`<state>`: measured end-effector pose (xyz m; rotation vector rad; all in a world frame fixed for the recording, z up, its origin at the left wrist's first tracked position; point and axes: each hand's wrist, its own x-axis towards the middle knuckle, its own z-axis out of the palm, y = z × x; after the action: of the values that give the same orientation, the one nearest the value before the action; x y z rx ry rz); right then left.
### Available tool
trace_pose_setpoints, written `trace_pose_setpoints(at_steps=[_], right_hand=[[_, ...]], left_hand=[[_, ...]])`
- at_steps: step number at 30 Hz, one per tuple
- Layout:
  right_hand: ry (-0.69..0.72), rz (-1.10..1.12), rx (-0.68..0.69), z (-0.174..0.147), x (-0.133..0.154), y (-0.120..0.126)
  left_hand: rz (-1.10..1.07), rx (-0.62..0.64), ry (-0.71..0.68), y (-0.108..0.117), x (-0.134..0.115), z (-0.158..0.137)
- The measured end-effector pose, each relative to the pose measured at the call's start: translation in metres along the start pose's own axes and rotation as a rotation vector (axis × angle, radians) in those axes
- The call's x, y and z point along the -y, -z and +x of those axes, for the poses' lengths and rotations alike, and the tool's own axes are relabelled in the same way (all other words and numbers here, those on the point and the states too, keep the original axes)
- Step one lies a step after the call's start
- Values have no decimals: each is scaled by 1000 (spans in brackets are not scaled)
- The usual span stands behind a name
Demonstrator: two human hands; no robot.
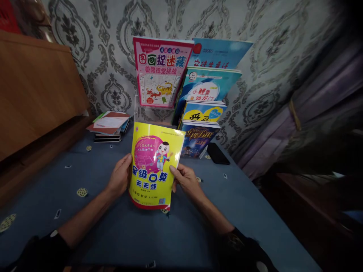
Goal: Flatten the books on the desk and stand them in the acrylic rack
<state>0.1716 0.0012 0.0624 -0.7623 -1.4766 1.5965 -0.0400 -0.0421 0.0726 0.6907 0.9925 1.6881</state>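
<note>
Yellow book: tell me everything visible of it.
The yellow book looks closed, glossy, paper-made and slightly bowed. Printed on it: magenta circle, cartoon figure, blue title, QR code, red bottom band. Its front faces the camera, top edge up; left hand and right hand grip its side edges, with the pink book behind.

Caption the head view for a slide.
Left hand and right hand hold a yellow book; behind it, books stand in tiers on a blue tablecloth.
</note>
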Motion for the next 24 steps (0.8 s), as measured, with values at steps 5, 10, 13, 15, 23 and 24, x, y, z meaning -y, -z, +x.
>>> trace_pose_setpoints(at_steps=[5,10,13,15,23,24], right_hand=[[-122,220,-6,-2,-17,0],[-194,325,-39,-3,-23,6],[-220,341,-53,-5,-23,11],[-232,342,-65,-6,-23,14],[-236,285,-59,-6,-24,17],[-233,276,-60,-6,-25,17]], left_hand=[[4,9,75,3,8,-1],[41,52,88,4,9,0],[64,83,104,7,10,0],[71,93,138,11,11,0],[122,111,217,19,7,-3],[135,118,221,19,6,-3]])
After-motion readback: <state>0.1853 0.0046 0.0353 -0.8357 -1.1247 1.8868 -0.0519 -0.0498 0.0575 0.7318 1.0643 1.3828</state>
